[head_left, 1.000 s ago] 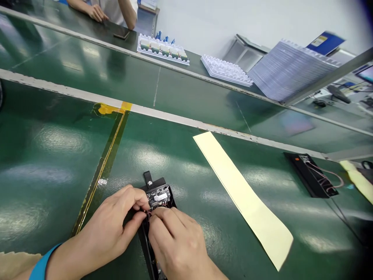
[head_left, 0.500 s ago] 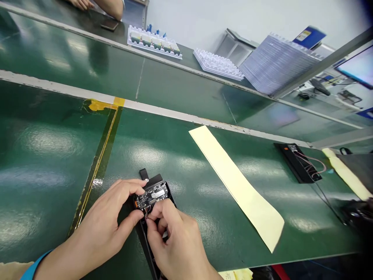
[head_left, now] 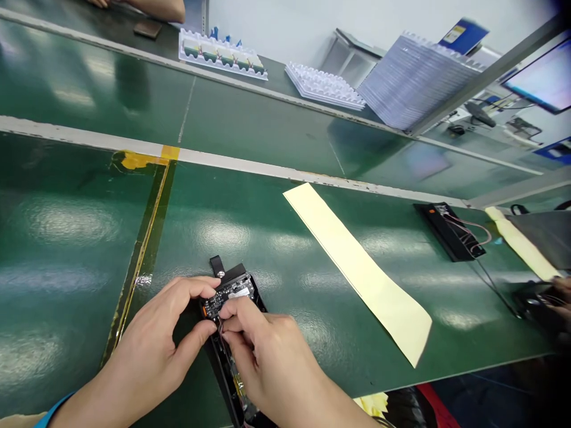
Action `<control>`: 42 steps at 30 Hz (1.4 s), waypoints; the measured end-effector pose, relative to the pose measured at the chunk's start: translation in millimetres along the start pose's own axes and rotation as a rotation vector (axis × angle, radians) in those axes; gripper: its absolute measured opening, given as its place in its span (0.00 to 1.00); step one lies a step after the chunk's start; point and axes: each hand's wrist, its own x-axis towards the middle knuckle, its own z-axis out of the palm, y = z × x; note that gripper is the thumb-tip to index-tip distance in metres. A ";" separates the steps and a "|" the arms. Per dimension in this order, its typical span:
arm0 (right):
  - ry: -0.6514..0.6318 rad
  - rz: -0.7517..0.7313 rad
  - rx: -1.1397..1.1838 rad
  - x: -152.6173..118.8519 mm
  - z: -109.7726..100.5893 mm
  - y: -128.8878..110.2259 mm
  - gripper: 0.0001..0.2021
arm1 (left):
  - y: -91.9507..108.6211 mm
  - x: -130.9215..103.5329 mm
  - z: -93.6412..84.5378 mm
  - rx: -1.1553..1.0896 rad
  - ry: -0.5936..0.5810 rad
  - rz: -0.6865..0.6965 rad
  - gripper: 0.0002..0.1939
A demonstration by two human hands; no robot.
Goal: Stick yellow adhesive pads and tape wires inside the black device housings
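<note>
A black casing (head_left: 226, 380) with a small circuit board (head_left: 228, 295) at its upper end lies on the green table, tilted to the left. My left hand (head_left: 167, 333) grips the casing's upper left side between thumb and fingers, beside an orange part. Thin wires run from the board's lower edge to the fingertips of my right hand (head_left: 267, 351), which are pinched together there. A short black strap (head_left: 217, 266) with a metal snap sticks out above the casing. Lower down, some yellow tape shows inside the casing, partly covered by my right hand.
A long pale yellow sheet (head_left: 361, 267) lies right of the casing. Another black casing with wires (head_left: 450, 232) is further right, near a co-worker's hand (head_left: 562, 294). White trays (head_left: 325, 87) stand on the back shelf, and another person's arm shows at top left.
The view has shifted slightly. My right hand has turned and its fingertips have moved closer to the board's lower left edge, showing more of the casing's inside. A co-worker's hand now shows at far right.
</note>
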 end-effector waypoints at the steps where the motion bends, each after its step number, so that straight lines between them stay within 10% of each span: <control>1: 0.009 -0.031 -0.057 0.4 0.0 0.5 0.09 | 0.4 -0.3 -0.2 0.000 -0.001 -0.001 0.13; 15: 0.237 -0.391 -0.540 2.0 6.3 13.1 0.08 | 1.3 0.1 2.0 -0.038 -0.007 -0.034 0.14; 21: 0.335 -0.286 -0.767 4.4 7.6 14.9 0.08 | 0.9 0.0 -0.1 -0.013 -0.015 0.075 0.08; 30: 0.285 -0.210 -0.760 4.0 11.2 17.1 0.05 | -2.3 -4.9 -7.9 0.323 -0.162 0.411 0.32; 42: 0.209 -0.300 -0.389 -5.9 -3.1 14.5 0.09 | -8.8 1.8 -21.2 0.707 -0.317 0.740 0.25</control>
